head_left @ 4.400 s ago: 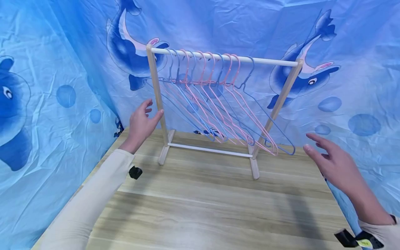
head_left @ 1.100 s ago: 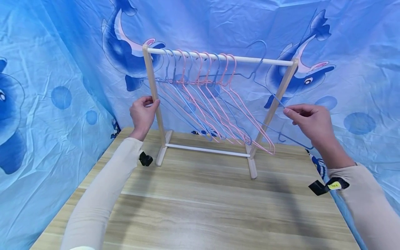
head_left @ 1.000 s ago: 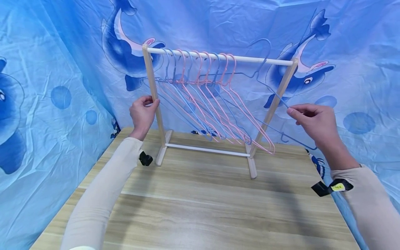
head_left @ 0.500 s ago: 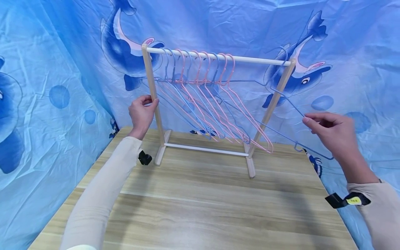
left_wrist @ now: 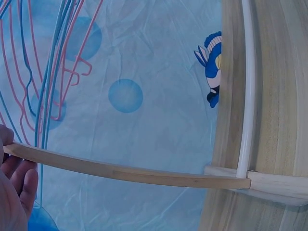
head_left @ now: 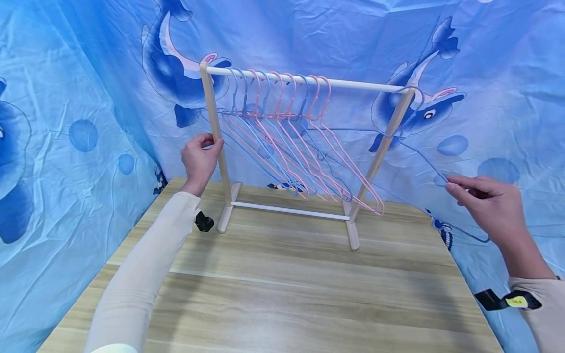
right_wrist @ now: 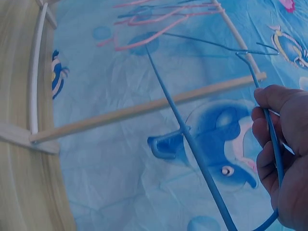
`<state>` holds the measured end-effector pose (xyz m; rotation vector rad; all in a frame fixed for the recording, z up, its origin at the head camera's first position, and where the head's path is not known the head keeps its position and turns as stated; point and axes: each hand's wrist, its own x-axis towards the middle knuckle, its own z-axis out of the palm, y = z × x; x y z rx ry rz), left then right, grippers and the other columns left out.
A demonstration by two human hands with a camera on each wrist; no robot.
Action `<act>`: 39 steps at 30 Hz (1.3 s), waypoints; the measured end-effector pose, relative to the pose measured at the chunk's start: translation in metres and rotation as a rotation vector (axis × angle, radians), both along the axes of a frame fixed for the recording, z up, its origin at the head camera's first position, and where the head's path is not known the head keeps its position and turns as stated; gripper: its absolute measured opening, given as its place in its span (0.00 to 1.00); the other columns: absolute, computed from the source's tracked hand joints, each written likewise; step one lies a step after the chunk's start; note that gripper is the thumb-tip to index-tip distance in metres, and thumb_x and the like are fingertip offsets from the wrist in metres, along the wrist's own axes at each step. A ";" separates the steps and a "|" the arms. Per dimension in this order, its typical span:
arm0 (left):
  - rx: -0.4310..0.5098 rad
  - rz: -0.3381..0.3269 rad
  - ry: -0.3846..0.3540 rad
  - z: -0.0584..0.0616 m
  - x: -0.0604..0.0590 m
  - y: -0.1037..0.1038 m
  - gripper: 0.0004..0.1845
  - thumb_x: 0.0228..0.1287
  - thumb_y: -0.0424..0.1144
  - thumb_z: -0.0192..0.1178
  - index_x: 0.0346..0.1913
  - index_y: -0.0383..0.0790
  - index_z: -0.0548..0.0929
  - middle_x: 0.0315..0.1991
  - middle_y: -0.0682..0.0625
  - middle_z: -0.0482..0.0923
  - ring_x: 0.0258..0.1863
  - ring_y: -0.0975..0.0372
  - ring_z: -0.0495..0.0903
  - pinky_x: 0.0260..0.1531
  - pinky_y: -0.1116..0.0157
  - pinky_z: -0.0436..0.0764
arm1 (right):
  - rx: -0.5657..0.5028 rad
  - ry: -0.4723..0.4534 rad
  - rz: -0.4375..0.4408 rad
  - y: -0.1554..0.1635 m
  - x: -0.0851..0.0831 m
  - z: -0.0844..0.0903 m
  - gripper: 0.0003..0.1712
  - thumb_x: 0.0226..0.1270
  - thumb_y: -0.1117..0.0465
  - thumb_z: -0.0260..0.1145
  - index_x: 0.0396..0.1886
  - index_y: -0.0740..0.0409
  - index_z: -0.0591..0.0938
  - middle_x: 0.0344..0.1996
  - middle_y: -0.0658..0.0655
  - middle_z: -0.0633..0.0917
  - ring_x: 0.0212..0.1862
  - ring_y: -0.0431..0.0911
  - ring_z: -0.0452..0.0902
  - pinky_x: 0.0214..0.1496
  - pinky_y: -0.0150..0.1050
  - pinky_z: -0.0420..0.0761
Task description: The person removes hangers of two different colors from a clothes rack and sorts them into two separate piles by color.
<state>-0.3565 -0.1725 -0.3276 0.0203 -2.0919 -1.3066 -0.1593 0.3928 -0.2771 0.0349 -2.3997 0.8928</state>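
In the head view, my left hand (head_left: 199, 158) grips the left wooden post (head_left: 216, 117) of a small clothes rack between thumb and fingers. The left wrist view shows that post (left_wrist: 110, 171) running out from the fingers. My right hand (head_left: 494, 206) pinches one sloping arm of a blue clothes hanger (head_left: 421, 156), right of the rack. Its hook overlaps the rail's right end and the right post (head_left: 378, 157) in the head view. In the right wrist view, the hanger (right_wrist: 204, 175) passes across the post, with fingers curled round its wire.
Several pink and blue hangers, among them a pink hanger (head_left: 344, 149), hang bunched on the left and middle of the white rail (head_left: 366, 85). The rack stands on a wood-grain table (head_left: 282, 274). A blue dolphin-print curtain (head_left: 326, 29) surrounds the back and sides.
From its place on the rail, the right hand took the rightmost blue hanger, lifted it, then moved it right and down. The left hand came to the left post and stays there.
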 end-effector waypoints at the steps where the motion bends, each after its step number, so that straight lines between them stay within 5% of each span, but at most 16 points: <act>1: 0.001 -0.001 0.000 0.000 0.000 0.000 0.19 0.69 0.51 0.66 0.52 0.39 0.89 0.48 0.43 0.89 0.43 0.54 0.89 0.43 0.58 0.87 | 0.013 -0.003 -0.007 0.002 0.001 -0.002 0.20 0.72 0.56 0.70 0.55 0.67 0.86 0.31 0.27 0.79 0.30 0.32 0.71 0.26 0.23 0.71; 22: -0.015 0.009 -0.016 0.000 -0.002 0.000 0.21 0.70 0.52 0.66 0.54 0.39 0.89 0.48 0.44 0.89 0.43 0.56 0.89 0.44 0.59 0.87 | 0.123 -0.064 0.016 0.041 0.031 -0.046 0.18 0.75 0.60 0.66 0.53 0.71 0.85 0.33 0.22 0.77 0.29 0.30 0.72 0.27 0.23 0.74; 39: -0.019 0.005 -0.018 0.000 -0.001 -0.001 0.20 0.70 0.51 0.66 0.54 0.39 0.89 0.48 0.44 0.89 0.43 0.55 0.89 0.45 0.57 0.87 | 0.061 -0.154 0.174 0.066 0.053 -0.083 0.08 0.71 0.69 0.68 0.46 0.66 0.88 0.37 0.27 0.84 0.32 0.31 0.78 0.26 0.27 0.78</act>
